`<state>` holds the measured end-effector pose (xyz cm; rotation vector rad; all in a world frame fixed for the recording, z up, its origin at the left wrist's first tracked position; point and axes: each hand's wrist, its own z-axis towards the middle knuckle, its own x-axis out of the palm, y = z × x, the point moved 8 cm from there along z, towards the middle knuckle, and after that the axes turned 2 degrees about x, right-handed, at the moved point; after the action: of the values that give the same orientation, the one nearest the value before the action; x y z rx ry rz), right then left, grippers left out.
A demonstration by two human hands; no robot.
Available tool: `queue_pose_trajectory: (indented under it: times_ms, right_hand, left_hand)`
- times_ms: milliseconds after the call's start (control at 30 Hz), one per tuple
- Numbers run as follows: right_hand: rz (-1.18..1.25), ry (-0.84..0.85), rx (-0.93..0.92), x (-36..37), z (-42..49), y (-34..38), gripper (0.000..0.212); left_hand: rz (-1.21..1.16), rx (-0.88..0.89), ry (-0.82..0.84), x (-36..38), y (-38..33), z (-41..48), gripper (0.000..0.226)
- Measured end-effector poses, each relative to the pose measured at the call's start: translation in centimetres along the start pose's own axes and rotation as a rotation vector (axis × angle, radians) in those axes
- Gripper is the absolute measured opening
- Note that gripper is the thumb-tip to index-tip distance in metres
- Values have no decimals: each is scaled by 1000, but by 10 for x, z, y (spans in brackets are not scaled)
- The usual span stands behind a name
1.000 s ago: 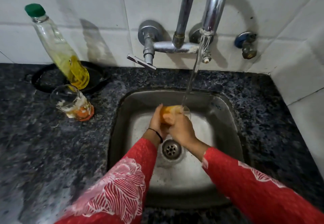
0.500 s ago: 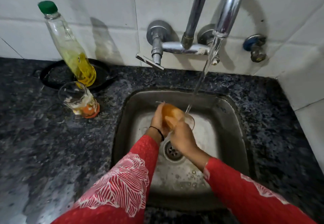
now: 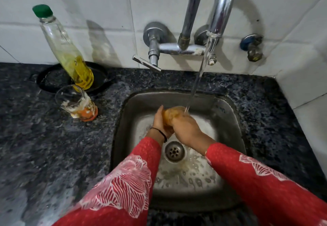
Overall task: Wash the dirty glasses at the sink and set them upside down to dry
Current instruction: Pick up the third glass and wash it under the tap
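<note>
Over the steel sink (image 3: 228, 119) I hold a glass (image 3: 172, 115) tinted with orange residue, tilted under the running stream from the tap (image 3: 219, 13). My left hand (image 3: 160, 122) grips its left side and my right hand (image 3: 185, 128) wraps over its right side, hiding most of it. A second dirty glass (image 3: 76, 103), with white and orange dregs, stands upright on the dark counter left of the sink.
A clear bottle (image 3: 69, 52) with a green cap and yellow liquid stands in a black ring-shaped holder (image 3: 47, 80) behind the dirty glass. The tap lever (image 3: 146, 63) juts out above the sink's back edge. Soapy water pools around the drain (image 3: 175, 151).
The glass has turned in my hands so the stream now strikes its upper side. The camera view has shifted slightly, moving the scene to the right.
</note>
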<state>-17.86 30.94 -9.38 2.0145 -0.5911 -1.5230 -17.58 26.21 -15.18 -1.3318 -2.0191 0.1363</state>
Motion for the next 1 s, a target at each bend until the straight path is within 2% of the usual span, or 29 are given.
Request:
queue_pose_trajectory:
  times_ms: [33, 100, 133, 167, 200, 233, 267, 300, 333, 367, 400, 467, 500, 600, 633, 700, 767, 800, 900, 1000]
  right_hand:
    - [57, -34, 169, -2, 5, -11, 30]
    - [508, -199, 241, 0, 2, -15, 27]
    - [916, -287, 400, 3, 8, -25, 17]
    - [521, -193, 311, 5, 9, -11, 8]
    - [363, -135, 269, -7, 0, 0, 15]
    - [167, -48, 105, -1, 0, 0, 17]
    - [-129, 90, 57, 4, -8, 1, 18]
    - [-293, 153, 90, -1, -12, -11, 22]
    - [-430, 193, 16, 3, -21, -9, 26]
    - [-382, 141, 26, -2, -23, -7, 28]
    - [-294, 107, 41, -6, -21, -9, 30]
    - [35, 44, 173, -11, -16, -6, 21]
    - [180, 41, 190, -8, -11, -4, 20]
    - [920, -88, 517, 2, -6, -15, 39]
    - [905, -124, 523, 0, -11, -12, 41]
    - [548, -156, 354, -5, -11, 0, 36]
    - [114, -101, 155, -1, -14, 5, 20]
    - [-3, -74, 98, -3, -18, 6, 14]
    - [-107, -5, 73, -9, -27, 5, 29]
    - [-121, -10, 12, -25, -36, 18, 27]
  left_hand:
    - [-32, 48, 25, 2, 0, 2, 70]
    - [-75, 77, 27, 4, 4, 1, 70]
    - [-26, 74, 28, 8, 3, -1, 68]
    - [-27, 69, 30, 6, 2, 3, 65]
    - [38, 77, 10, 6, -4, -1, 62]
    - [98, 38, -28, 3, -8, -2, 62]
    - [183, 4, -84, -1, -8, 4, 65]
    - [239, -31, -76, -5, -4, 18, 73]
    - [343, -64, -84, -9, -1, 23, 86]
    - [426, -41, -56, -12, -7, 22, 94]
    - [413, -11, -61, -11, -14, 17, 91]
    - [320, -31, -4, -4, -14, 4, 77]
    - [204, -34, 12, -6, -13, 3, 70]
    - [32, 52, 2, -12, -12, 7, 43]
    - [43, 58, 26, -8, -13, 6, 37]
    - [142, 49, 39, -2, -16, 4, 35]
    - [226, -18, 43, -4, -12, 1, 39]
    - [249, -51, 37, -5, -10, -2, 41]
    - [288, -80, 2, -17, -5, -1, 43]
    - [306, -116, 77, -18, 2, -8, 45]
